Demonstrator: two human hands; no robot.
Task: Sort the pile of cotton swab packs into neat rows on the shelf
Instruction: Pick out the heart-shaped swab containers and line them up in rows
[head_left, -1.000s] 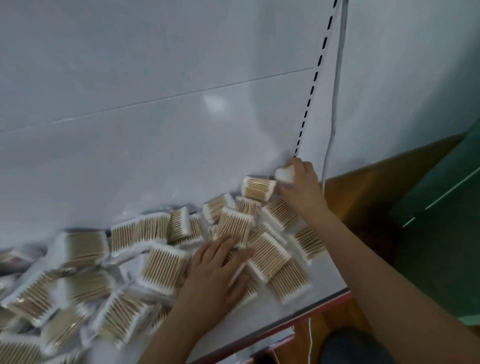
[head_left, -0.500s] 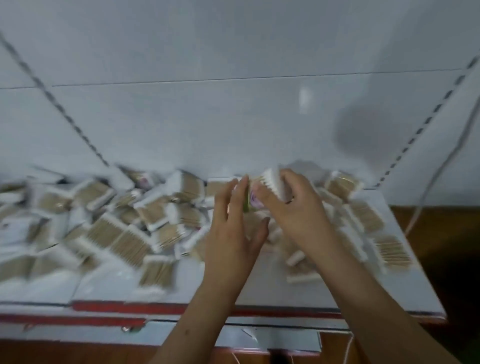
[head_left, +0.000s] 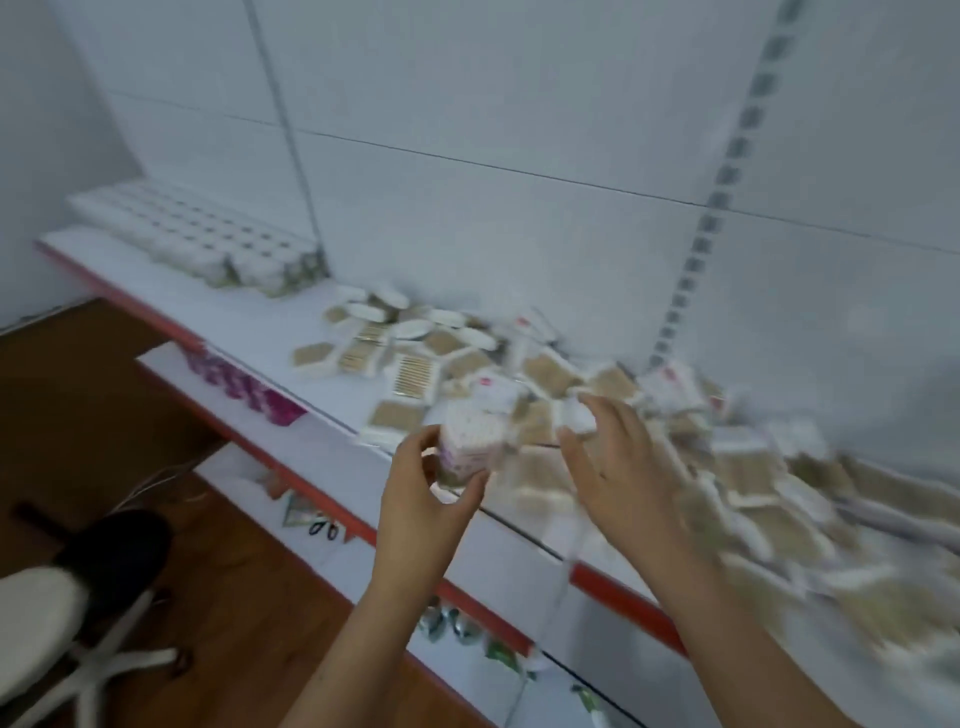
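Packs (head_left: 477, 434) (blurred) to left hand (head_left: 422, 501), view leftward

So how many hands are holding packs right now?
2. The left hand grips a small stack of packs above the front edge of the shelf; the right hand seems to pinch a single pack over the loose pile. Blur hides how many the stack holds.

Worn at head height, close over the shelf (head_left: 234, 306), tilted down, facing the back wall (head_left: 519, 104), far left.

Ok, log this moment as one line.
left hand: holds stack of packs | right hand: pinches single pack | pile: loose on shelf | rows: neat, far end
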